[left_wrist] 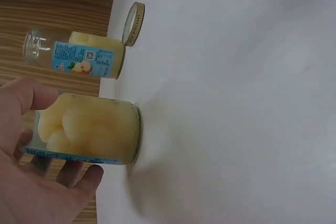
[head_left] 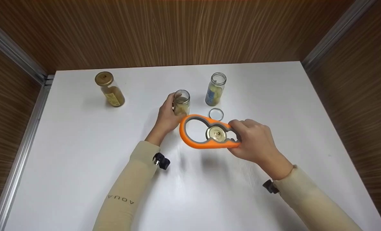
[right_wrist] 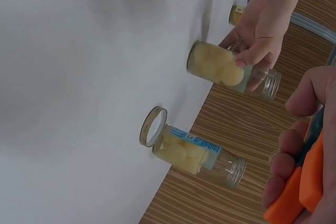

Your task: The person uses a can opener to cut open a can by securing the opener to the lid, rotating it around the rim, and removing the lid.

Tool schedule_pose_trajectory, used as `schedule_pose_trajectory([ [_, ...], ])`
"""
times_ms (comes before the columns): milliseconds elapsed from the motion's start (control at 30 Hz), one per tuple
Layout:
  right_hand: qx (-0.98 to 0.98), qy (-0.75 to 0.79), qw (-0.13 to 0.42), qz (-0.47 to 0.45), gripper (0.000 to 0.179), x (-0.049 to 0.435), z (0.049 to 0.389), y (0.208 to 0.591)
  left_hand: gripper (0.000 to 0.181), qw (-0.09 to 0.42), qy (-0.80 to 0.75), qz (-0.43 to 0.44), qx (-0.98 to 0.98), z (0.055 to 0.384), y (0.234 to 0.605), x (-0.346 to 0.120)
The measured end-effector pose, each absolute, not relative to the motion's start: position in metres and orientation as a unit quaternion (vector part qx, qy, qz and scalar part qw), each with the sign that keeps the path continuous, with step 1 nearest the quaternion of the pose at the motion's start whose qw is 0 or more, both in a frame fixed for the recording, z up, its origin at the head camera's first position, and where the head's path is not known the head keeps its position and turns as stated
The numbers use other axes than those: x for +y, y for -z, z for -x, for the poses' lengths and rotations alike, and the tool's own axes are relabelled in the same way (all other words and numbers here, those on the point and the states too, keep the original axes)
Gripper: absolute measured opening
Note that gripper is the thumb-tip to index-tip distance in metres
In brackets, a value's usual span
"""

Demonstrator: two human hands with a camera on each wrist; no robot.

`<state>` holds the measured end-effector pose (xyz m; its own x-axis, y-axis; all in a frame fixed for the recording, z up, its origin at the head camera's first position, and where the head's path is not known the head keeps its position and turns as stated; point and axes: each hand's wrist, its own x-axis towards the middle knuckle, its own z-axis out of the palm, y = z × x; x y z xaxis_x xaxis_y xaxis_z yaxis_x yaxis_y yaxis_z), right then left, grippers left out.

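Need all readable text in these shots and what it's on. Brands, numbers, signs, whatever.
"AQUA", as best I can tell: left sleeve.
Blue label on the unheld open jar: print and QR code too small.
Held jar, blue strip: too blurred.
Loose lid, rim print: too small.
Gold-lidded jar, yellow label: too blurred.
No legible numbers or signs.
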<state>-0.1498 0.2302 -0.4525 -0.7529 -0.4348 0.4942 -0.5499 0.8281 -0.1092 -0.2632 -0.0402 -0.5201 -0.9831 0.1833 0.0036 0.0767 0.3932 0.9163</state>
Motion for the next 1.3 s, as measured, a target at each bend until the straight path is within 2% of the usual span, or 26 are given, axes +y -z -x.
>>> schedule_pose_trajectory([
  [667,-0.928,-0.131,0.231,-0.263,0.026,0.231,0.147,0.454,0.075,0.051,-0.552,-0.045,0.831,0.284,0.517,-0.047],
  [867,-0.93,-0.134,0.219,-0.262,0.027,0.231,0.146,0.453,0.075,0.045,-0.559,-0.047,0.827,0.287,0.517,-0.05],
  [1133,-0.936,-0.129,0.199,-0.259,0.026,0.232,0.145,0.454,0.076,0.063,-0.55,-0.029,0.832,0.29,0.514,-0.051],
  [1300,-0.935,-0.128,0.204,-0.261,0.026,0.233,0.144,0.454,0.076,0.061,-0.553,-0.029,0.831,0.291,0.513,-0.049],
])
